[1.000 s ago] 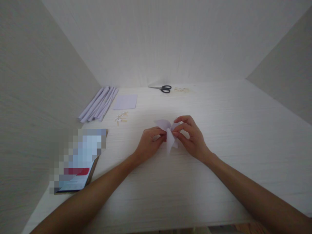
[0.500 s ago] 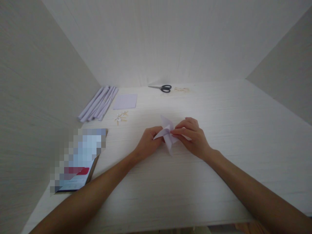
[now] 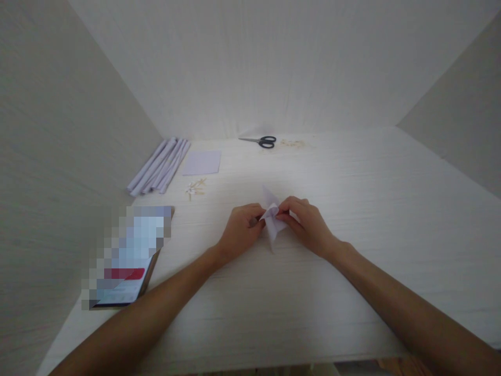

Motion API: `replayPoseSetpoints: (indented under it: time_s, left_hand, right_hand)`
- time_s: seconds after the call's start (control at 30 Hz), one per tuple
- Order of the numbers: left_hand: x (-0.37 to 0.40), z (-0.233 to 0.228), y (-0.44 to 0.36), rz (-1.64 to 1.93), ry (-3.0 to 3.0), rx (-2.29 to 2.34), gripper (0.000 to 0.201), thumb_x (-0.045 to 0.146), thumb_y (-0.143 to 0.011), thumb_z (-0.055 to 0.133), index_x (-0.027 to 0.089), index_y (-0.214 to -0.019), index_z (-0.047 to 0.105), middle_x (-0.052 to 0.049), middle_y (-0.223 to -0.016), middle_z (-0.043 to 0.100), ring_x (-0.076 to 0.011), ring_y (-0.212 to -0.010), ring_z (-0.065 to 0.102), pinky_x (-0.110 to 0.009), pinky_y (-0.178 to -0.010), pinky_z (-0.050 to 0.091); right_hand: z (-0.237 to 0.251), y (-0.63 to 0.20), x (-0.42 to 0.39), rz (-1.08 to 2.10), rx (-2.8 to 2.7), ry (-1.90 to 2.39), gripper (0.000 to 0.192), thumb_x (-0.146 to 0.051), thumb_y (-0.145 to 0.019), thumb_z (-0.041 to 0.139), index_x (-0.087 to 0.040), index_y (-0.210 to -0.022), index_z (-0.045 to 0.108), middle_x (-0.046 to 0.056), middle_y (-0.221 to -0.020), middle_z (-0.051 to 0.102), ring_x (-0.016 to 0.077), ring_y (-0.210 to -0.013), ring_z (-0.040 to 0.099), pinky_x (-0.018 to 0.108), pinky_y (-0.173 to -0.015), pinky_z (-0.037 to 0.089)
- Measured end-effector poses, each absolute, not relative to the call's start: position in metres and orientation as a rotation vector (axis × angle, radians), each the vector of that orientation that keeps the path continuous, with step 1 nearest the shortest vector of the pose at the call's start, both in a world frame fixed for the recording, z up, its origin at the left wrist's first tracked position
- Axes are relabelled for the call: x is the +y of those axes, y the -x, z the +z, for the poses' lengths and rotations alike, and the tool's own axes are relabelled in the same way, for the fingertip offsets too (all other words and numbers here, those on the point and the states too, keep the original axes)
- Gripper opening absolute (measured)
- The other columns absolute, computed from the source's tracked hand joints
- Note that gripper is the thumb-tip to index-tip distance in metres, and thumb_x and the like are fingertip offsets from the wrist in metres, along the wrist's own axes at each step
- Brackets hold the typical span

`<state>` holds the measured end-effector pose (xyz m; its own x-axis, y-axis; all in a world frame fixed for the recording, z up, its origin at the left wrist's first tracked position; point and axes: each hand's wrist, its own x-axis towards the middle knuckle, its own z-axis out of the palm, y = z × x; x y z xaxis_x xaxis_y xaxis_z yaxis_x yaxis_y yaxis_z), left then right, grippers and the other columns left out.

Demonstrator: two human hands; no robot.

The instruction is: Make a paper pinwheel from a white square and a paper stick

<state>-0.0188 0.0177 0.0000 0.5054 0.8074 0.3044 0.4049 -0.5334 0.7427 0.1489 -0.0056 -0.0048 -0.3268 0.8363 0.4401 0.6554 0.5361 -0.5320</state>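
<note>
Between my two hands, above the middle of the table, is a pale lilac paper pinwheel (image 3: 273, 232) with its pointed blades spread out. My left hand (image 3: 243, 227) is closed on its left side, thumb and fingers pinching the paper near the centre. From the right, my right hand (image 3: 307, 222) pinches the pinwheel close to its centre with thumb and forefinger. The fingertips hide part of the centre, and whatever small thing may be there cannot be made out.
Rolled paper sticks (image 3: 158, 167) lie at the back left, beside a square paper stack (image 3: 202, 162). Short light pieces (image 3: 195, 188) are scattered in front of it. Scissors (image 3: 263, 141) and small crumbs (image 3: 293, 143) lie near the back wall. A tablet (image 3: 133, 256), partly blurred, rests left of my forearm.
The left blade has been folded in toward the pinwheel's centre, where the fingers of both hands now pinch. My right hand's other fingers have curled in. The other things lie as before.
</note>
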Motion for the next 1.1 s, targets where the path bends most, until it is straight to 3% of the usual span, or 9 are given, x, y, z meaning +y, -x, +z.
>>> replayPoseSetpoints:
  time_s: [0.2, 0.5, 0.7, 1.1]
  left_hand:
    - [0.014, 0.002, 0.018, 0.852, -2.374, 1.057, 0.021, 0.007, -0.071, 0.045, 0.014, -0.065, 0.064, -0.001, -0.059, 0.057, -0.0110, -0.057, 0.051, -0.022, -0.054, 0.039]
    - [0.013, -0.003, 0.018, 1.022, -2.477, 1.090, 0.015, 0.012, -0.075, 0.050, 0.015, -0.072, 0.064, -0.003, -0.066, 0.063, -0.0128, -0.062, 0.055, -0.024, -0.060, 0.042]
    - [0.011, -0.004, 0.017, 1.130, -2.502, 1.079, 0.015, 0.013, -0.075, 0.049, 0.014, -0.072, 0.063, -0.004, -0.065, 0.062, -0.0128, -0.062, 0.054, -0.024, -0.060, 0.042]
    - [0.018, 0.004, 0.016, 0.899, -1.870, 0.948, 0.012, 0.015, -0.070, 0.051, 0.013, -0.066, 0.062, 0.000, -0.063, 0.059, -0.0100, -0.060, 0.052, -0.021, -0.058, 0.040]
  right_hand:
    - [-0.001, -0.146, -0.005, 0.530, -1.983, 1.281, 0.009, -0.014, -0.078, 0.052, -0.018, -0.070, 0.050, -0.001, -0.066, 0.053, 0.0123, -0.062, 0.048, 0.024, -0.059, 0.035]
    - [0.001, -0.141, -0.012, 0.323, -1.933, 1.318, 0.007, -0.013, -0.077, 0.049, -0.018, -0.076, 0.054, 0.004, -0.079, 0.054, 0.0177, -0.077, 0.049, 0.034, -0.070, 0.034]
    - [0.000, -0.137, -0.014, 0.384, -1.866, 1.308, 0.010, -0.010, -0.077, 0.047, -0.019, -0.074, 0.051, 0.003, -0.075, 0.053, 0.0163, -0.073, 0.049, 0.032, -0.067, 0.036]
    - [0.000, -0.137, -0.008, 0.531, -1.797, 1.324, 0.008, -0.014, -0.076, 0.052, -0.018, -0.069, 0.049, 0.001, -0.069, 0.050, 0.0132, -0.066, 0.048, 0.028, -0.061, 0.038]
